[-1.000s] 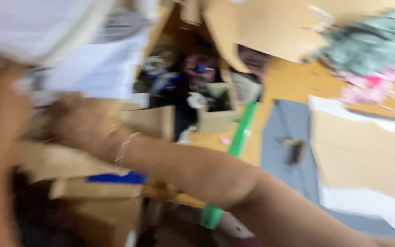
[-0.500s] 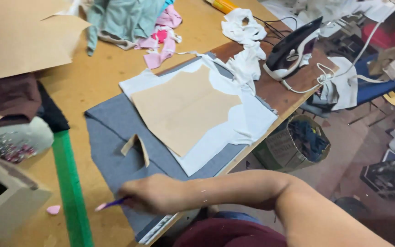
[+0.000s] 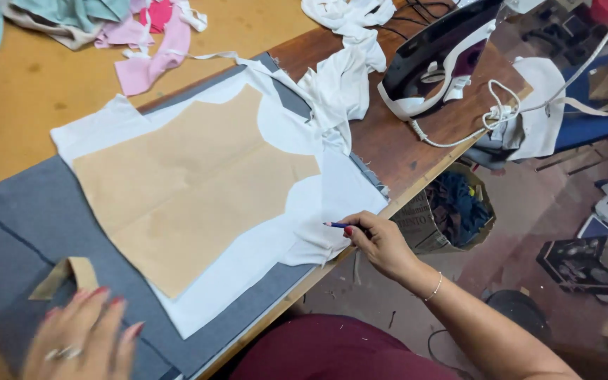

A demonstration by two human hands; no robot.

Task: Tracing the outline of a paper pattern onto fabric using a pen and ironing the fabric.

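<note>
Currently the right hand [image 3: 381, 243] sits at the near edge of the counter [image 3: 29, 91], fingers [image 3: 357, 232] pinched together on a blue pencil [image 3: 337, 225]. The pencil tip points left onto the white fabric [image 3: 262, 250], just beside the lower right corner of the tan paper pattern [image 3: 184, 190]. That pattern lies flat on the white fabric, which in turn lies on a grey cloth [image 3: 22, 211] spread across the counter.

My judgement: the step in hand is marking the white fabric around the pattern, and the pencil is placed at the start of a line, not partway along one; no drawn outline is visible to me. The next move would call for the pattern to be held flat so it does not slide, and for the tip to follow the pattern edge closely.

Left hand [image 3: 82, 338]: blurred, low at the left, palm down on the grey cloth, fingers spread and holding nothing. It touches or nearly touches a folded tan paper strip [image 3: 65, 274]; I cannot tell which. It is well apart from the pattern's centre.

Other items noted: an iron [image 3: 438, 60] with white cord on the brown wooden part of the counter, white fabric scraps [image 3: 343, 77] near it, pink and teal scraps [image 3: 149, 35] at the far edge, and a bin of dark offcuts [image 3: 459, 204] on the floor below.
</note>
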